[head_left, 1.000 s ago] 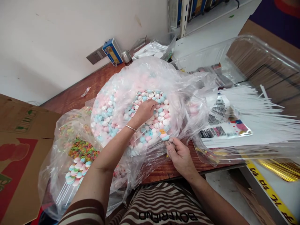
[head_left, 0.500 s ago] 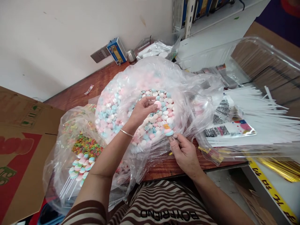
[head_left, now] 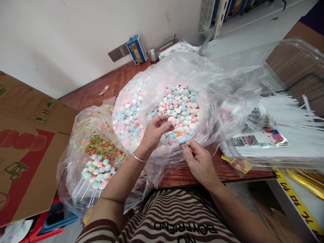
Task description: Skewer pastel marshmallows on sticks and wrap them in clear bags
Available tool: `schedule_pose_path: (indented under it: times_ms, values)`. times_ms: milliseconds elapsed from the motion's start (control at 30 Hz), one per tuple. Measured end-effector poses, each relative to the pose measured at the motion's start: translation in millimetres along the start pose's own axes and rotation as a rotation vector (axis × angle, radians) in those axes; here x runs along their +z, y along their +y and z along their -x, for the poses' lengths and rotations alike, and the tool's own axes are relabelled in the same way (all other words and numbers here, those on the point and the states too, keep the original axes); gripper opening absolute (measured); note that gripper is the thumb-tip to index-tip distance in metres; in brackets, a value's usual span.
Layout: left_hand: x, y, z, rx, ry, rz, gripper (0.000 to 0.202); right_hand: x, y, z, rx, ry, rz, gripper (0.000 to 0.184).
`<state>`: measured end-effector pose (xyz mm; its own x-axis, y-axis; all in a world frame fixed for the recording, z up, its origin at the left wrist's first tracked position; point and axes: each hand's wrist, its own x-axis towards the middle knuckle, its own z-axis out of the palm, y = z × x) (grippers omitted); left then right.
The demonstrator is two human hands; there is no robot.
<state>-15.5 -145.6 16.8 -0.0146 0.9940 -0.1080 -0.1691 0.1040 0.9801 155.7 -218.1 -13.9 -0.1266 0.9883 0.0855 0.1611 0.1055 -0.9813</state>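
My left hand (head_left: 157, 132) pinches a round pink marshmallow (head_left: 172, 120) between thumb and fingers, just above the open bag. Close by on the right, the closed fingertips of my right hand (head_left: 198, 158) grip the lower end of a marshmallow skewer (head_left: 181, 138). Blue and pink marshmallows and an orange ring piece show on it; its stick is mostly hidden. Beneath both hands lies a large clear plastic bag (head_left: 207, 64) full of loose pink, blue and white marshmallows (head_left: 178, 108).
Left of the bag are finished-looking marshmallow sticks (head_left: 100, 170) and a bag of colourful cereal rings (head_left: 102, 148). A clear tub (head_left: 255, 161) with white paper sticks (head_left: 291, 114) stands right. A cardboard box (head_left: 30, 145) borders the left side; a blue device (head_left: 136, 49) stands by the wall.
My left hand has brought the pink marshmallow closer to the skewer in my right hand. The camera view has shifted, so the surroundings appear farther right.
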Motion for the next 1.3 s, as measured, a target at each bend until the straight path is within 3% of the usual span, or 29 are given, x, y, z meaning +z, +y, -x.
schedule_pose_path:
  times_ms: [333, 600, 867, 1100, 1300]
  values:
    - [-4.0, -6.5, 3.2, 0.099, -0.013, -0.086, 0.032, 3.2, 5.1, 1.9, 0.115, -0.052, -0.115, 0.032]
    - [-8.5, -16.7, 6.1, 0.270, -0.074, -0.241, 0.023, 11.1, 0.9, 3.0, 0.264, -0.108, -0.405, 0.035]
    - [-5.4, -25.2, 11.3, 0.270, -0.033, -0.291, 0.021, 23.5, 1.9, 4.4, 0.254, -0.079, -0.476, 0.035]
    - [-3.1, -26.4, 22.4, 0.354, 0.004, -0.349, 0.018, 28.1, 3.5, 3.6, 0.228, -0.082, -0.444, 0.031]
    - [-11.3, -28.2, 37.2, 0.391, 0.007, -0.320, 0.016, 29.1, 3.6, 4.2, 0.207, -0.128, -0.399, 0.032]
